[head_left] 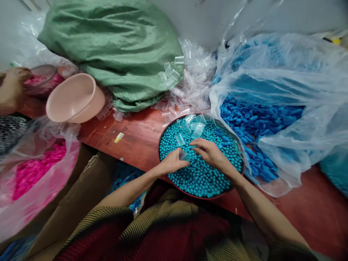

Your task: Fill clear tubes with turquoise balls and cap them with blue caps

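My left hand [171,161] is closed around a small clear plastic tube [184,156], held just above the turquoise beads [201,181]. Fingers bent and drawn together, my right hand [209,153] hovers close by over the same beads; whatever is between its fingertips is too small to make out. The beads fill a round, dark-rimmed basin [160,146] in front of me. On top of them lie several loose clear tubes [198,129] and a few blue plastic pieces [221,135].
Behind the basin is a heap of clear tubes [195,78] beside a green sack [122,47]. A clear bag of blue pieces [258,116] stands right. Left are a pink bowl [76,98], a bag of pink pieces [40,166] and another person's hand [13,87]. The tabletop [130,134] is red.
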`<state>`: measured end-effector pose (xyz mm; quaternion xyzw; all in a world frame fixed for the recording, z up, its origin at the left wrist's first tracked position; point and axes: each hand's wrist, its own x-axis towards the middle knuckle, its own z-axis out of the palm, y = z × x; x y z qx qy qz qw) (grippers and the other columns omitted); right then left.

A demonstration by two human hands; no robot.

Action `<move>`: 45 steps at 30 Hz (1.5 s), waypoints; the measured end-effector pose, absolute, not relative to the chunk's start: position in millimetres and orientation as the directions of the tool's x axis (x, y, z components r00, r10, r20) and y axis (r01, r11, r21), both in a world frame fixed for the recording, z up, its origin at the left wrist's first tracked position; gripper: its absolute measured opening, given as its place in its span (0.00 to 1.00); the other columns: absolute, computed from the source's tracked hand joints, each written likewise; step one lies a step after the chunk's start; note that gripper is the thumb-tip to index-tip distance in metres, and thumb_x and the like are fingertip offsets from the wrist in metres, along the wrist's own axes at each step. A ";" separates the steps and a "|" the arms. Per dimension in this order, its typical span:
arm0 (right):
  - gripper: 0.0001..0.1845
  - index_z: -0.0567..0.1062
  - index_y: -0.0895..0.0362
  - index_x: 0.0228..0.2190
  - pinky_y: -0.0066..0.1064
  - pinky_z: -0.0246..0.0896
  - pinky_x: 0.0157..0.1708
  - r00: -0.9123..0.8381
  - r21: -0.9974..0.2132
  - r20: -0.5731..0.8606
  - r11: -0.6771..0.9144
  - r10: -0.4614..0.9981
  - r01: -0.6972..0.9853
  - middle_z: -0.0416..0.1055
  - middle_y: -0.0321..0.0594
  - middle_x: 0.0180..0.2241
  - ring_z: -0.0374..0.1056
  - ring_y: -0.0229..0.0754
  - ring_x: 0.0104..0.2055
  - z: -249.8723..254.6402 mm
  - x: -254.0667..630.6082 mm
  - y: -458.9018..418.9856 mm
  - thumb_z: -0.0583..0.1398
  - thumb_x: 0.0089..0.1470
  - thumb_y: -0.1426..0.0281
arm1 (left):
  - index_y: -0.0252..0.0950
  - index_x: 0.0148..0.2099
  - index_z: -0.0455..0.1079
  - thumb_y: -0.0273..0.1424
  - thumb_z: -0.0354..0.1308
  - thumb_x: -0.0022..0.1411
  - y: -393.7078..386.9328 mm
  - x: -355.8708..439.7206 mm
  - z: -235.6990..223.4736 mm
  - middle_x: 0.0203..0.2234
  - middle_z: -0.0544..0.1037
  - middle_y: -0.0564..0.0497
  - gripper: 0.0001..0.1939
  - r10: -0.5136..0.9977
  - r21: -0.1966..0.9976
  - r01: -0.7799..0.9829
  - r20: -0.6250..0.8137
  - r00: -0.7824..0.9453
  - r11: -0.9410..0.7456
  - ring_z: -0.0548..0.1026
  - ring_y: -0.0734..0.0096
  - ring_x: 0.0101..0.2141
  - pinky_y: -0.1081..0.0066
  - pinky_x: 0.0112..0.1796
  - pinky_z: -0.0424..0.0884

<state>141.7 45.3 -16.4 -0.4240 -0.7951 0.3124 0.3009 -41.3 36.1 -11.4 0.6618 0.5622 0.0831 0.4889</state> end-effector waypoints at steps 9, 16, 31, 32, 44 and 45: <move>0.17 0.71 0.60 0.44 0.35 0.63 0.41 -0.522 -0.502 -0.141 0.393 0.842 0.770 0.66 0.46 0.43 0.67 0.43 0.40 -39.5 98.7 111.6 0.61 0.51 0.72 | 0.33 0.41 0.61 0.35 0.58 0.52 33.4 -56.4 -23.0 0.48 0.65 0.39 0.16 0.921 0.588 0.789 -0.182 0.344 -0.179 0.65 0.53 0.53 0.55 0.53 0.63; 0.07 0.68 0.56 0.26 0.34 0.62 0.38 -0.355 -0.742 0.195 0.374 0.914 0.556 0.65 0.38 0.29 0.64 0.40 0.34 -48.0 139.1 64.1 0.54 0.55 0.73 | 0.32 0.43 0.59 0.30 0.58 0.51 40.2 -39.5 -37.7 0.59 0.56 0.32 0.17 0.868 0.648 0.702 -0.126 0.480 -0.295 0.53 0.49 0.62 0.54 0.59 0.56; 0.10 0.73 0.56 0.36 0.35 0.64 0.42 -0.374 -0.628 0.079 0.338 0.924 0.701 0.74 0.42 0.36 0.70 0.43 0.40 -37.2 146.7 62.0 0.53 0.56 0.73 | 0.31 0.50 0.61 0.31 0.54 0.52 56.2 -27.3 -33.4 0.43 0.68 0.40 0.22 0.800 0.514 0.759 -0.208 0.563 -0.400 0.66 0.53 0.45 0.56 0.47 0.64; 0.11 0.73 0.56 0.38 0.35 0.63 0.42 -0.342 -0.566 0.050 0.309 0.938 0.765 0.74 0.43 0.37 0.70 0.44 0.41 -30.7 141.0 70.5 0.52 0.57 0.72 | 0.32 0.48 0.62 0.31 0.54 0.52 55.6 -26.7 -32.7 0.42 0.68 0.41 0.20 0.803 0.506 0.763 -0.207 0.559 -0.401 0.66 0.53 0.45 0.56 0.46 0.65; 0.14 0.72 0.55 0.45 0.33 0.61 0.40 -0.347 -0.373 0.008 0.324 0.938 0.869 0.67 0.45 0.44 0.67 0.44 0.43 -34.8 113.7 112.8 0.54 0.59 0.65 | 0.33 0.47 0.60 0.32 0.54 0.52 46.9 -24.6 -35.4 0.49 0.65 0.38 0.19 0.896 0.548 0.779 -0.110 0.429 -0.305 0.63 0.49 0.52 0.52 0.51 0.63; 0.14 0.72 0.55 0.44 0.33 0.61 0.42 -0.355 -0.453 0.064 0.344 0.933 0.822 0.67 0.45 0.43 0.66 0.44 0.43 -38.5 121.3 108.0 0.54 0.58 0.65 | 0.33 0.48 0.60 0.31 0.55 0.51 47.9 -24.8 -36.4 0.53 0.62 0.37 0.21 0.908 0.582 0.759 -0.083 0.411 -0.291 0.59 0.48 0.56 0.51 0.53 0.60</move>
